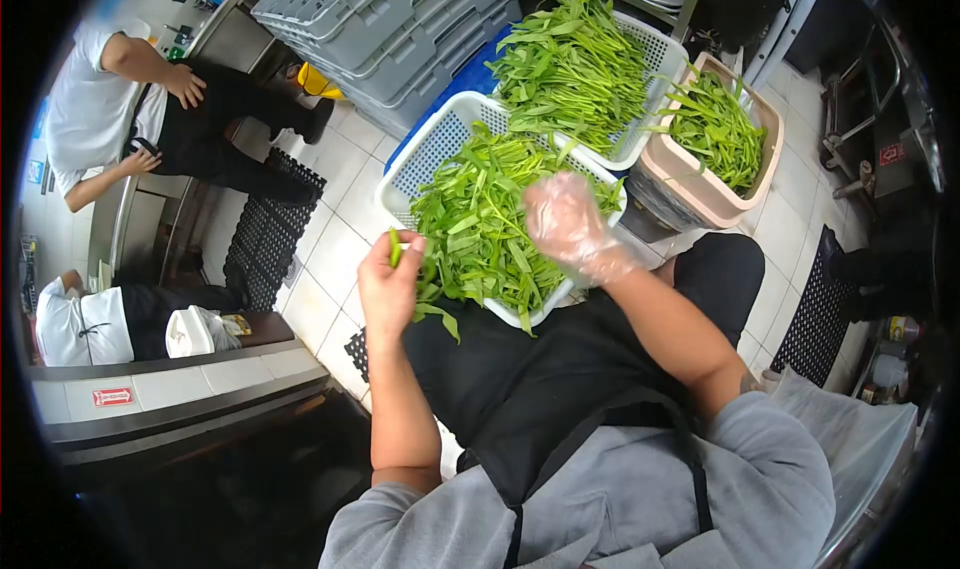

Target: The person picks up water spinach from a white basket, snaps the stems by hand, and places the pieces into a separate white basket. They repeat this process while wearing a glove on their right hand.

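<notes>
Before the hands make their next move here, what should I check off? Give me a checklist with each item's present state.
1. Left hand has a green stem in its fingers: ok.
2. Right hand wears a clear plastic glove: ok.
3. Left hand is gloved too: not ok, it is bare.
4. Right hand's hold on the leafy greens: cannot tell, its fingertips are hidden.
5. All greens lie inside the near white basket: not ok, some leaves hang over its rim.
6. Beige bin stands upright beside the far white basket: ok.
</notes>
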Available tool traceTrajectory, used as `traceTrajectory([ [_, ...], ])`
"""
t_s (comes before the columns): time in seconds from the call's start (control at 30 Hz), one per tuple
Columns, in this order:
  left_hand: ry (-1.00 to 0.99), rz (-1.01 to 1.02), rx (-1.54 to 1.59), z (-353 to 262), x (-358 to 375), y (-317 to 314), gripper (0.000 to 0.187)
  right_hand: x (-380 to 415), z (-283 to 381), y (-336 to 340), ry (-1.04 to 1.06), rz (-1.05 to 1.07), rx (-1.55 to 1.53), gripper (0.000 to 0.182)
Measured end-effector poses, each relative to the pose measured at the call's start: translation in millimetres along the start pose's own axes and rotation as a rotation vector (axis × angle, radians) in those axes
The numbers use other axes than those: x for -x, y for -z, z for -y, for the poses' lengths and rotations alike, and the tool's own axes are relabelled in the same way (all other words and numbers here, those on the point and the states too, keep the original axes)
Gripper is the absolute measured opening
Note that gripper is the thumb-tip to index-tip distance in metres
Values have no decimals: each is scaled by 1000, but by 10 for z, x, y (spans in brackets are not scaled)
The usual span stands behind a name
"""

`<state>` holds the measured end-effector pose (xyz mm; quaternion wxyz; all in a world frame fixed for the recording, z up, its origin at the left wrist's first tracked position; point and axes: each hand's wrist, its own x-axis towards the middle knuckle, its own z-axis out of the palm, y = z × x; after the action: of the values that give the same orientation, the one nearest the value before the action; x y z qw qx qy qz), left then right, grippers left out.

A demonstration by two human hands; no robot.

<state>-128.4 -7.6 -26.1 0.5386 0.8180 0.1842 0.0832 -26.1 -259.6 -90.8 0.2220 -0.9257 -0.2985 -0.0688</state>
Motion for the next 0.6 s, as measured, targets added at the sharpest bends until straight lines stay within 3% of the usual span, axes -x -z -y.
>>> traceTrajectory([
  [0.07, -50, 60, -222, 28, 41, -207, 13, 79, 71, -84, -13, 11, 18, 15],
  [0.1, -322, 87, -322, 146, 51, -372, 18, 114, 65, -170, -22, 25, 26, 16],
  [0.13, -426, 214, -494, 27, 68, -482, 21, 151, 54, -274, -30, 40, 35, 17],
  [0.17, -544, 266, -539, 0, 62, -625, 32, 194, -56, -392, 59, -120, -84, 23],
  [0.2, -610, 275, -605, 172, -42, -800, 39, 169, -116, -383, 39, -69, -162, 23],
  [0.27, -657, 288, -788, 425, -308, -993, 36, 104, -200, -341, -2, 31, -317, 24],
  [0.4, -549, 354, -1012, 317, -501, -922, 33, 70, -303, -3, -156, -75, -405, 22],
  [0.53, -688, 323, -893, 135, -487, -781, 29, -11, -533, -80, -71, -169, -293, 23],
  [0.6, -688, 353, -914, 151, -494, -793, 28, -74, -594, -105, -127, -131, -298, 23],
])
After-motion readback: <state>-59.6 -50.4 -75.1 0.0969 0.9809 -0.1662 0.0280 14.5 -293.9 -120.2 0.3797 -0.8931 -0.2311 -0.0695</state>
